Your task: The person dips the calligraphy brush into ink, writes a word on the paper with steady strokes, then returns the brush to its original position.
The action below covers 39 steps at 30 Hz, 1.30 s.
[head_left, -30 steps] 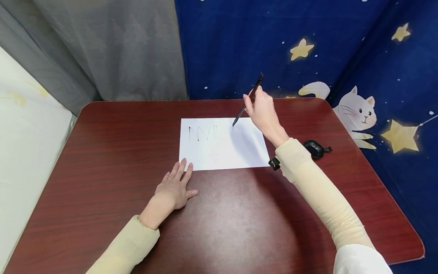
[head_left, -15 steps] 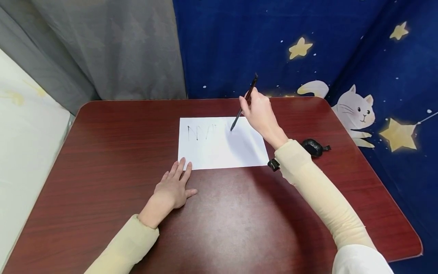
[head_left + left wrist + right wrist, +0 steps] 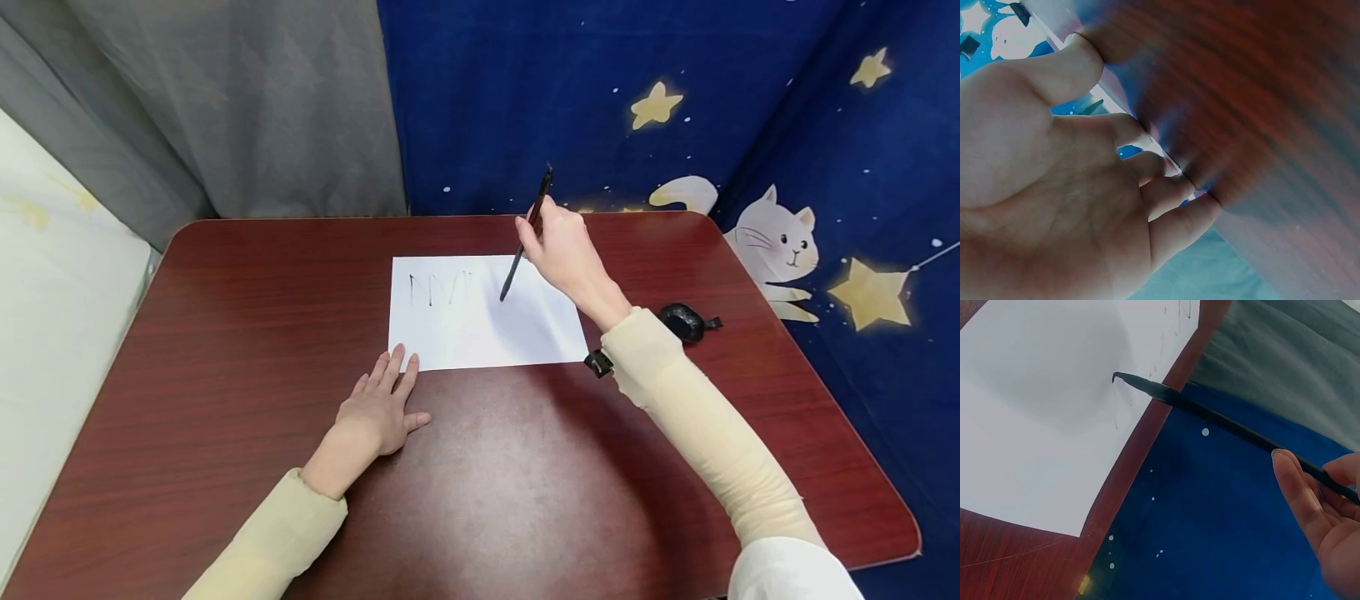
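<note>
A white sheet of paper (image 3: 465, 333) lies on the table, with thin dark strokes (image 3: 431, 290) along its upper left part. My right hand (image 3: 566, 254) pinches a dark calligraphy brush (image 3: 537, 202) well up its handle, over the upper right half of the sheet. In the right wrist view the bristles (image 3: 1138, 382) taper to a point bent sideways against the paper. At the sheet's lower left corner rest the fingertips of my left hand (image 3: 375, 412), its fingers straight and spread. The left wrist view shows that hand's palm (image 3: 1085, 175) from below, thumb held out.
A black rounded object (image 3: 684, 322) with a short tab sits right of the paper, behind the right forearm. The reddish-brown table (image 3: 225, 333) ends at a far edge before grey curtain (image 3: 300, 108) and blue star-patterned curtain (image 3: 510, 100).
The right hand has drawn the brush tip down the sheet and slightly left, the handle now more upright. My left hand stays at the corner.
</note>
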{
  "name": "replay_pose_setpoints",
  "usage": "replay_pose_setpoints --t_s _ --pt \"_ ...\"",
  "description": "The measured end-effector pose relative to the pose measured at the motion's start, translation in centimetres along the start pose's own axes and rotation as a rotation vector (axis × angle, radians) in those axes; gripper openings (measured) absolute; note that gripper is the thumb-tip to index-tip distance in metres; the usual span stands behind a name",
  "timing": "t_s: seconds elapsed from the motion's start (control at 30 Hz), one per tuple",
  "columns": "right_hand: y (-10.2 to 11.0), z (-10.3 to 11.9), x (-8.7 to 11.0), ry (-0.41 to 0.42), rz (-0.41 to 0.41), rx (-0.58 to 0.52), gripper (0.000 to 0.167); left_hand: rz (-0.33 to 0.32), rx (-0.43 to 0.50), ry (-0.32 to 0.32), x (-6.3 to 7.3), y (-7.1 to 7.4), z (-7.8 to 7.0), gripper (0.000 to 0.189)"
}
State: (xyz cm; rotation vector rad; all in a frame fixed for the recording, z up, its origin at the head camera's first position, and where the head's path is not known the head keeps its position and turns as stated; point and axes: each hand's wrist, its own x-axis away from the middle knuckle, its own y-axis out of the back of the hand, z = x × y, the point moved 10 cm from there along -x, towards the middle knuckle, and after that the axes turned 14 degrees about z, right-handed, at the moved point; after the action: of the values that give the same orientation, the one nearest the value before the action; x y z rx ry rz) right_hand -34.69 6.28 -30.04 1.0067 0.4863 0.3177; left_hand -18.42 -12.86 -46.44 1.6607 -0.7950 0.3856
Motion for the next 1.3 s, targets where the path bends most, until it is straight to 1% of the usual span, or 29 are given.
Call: replay_pose_setpoints --t_s 0.1,0.23,0.33,0.47,0.67,0.97,1.1,1.3 --pt "0.4 -0.6 0.0 -0.025 -0.009 -0.062 0.021 -0.001 0.000 -0.001 -0.2 0.0 0.1 0.078" --pt "1.4 -1.7 0.0 -0.044 -0.076 -0.141 0.024 -0.005 -0.004 -0.003 -0.3 0.1 0.1 0.078" --pt "1.8 -2.5 0.0 -0.050 -0.118 -0.146 0.026 -0.004 -0.007 -0.004 -0.5 0.1 0.1 0.078" --pt "1.7 -3.6 0.0 -0.064 -0.142 -0.147 0.026 0.000 -0.012 -0.004 -0.6 0.1 0.2 0.078" --pt "1.2 -4.6 -0.2 -0.081 -0.142 -0.143 0.027 0.002 -0.024 0.003 -0.9 0.1 0.4 0.079" --pt "0.5 -5.1 -0.5 -0.077 -0.138 -0.159 0.027 -0.002 -0.032 0.003 -1.4 0.2 0.5 0.080" --pt "0.4 -5.4 -0.4 -0.092 -0.128 -0.157 0.026 -0.001 -0.027 -0.001 -1.4 0.2 0.4 0.080" --pt "0.4 -5.6 -0.2 -0.105 -0.118 -0.147 0.027 0.006 -0.028 0.008 -1.3 0.2 0.4 0.080"
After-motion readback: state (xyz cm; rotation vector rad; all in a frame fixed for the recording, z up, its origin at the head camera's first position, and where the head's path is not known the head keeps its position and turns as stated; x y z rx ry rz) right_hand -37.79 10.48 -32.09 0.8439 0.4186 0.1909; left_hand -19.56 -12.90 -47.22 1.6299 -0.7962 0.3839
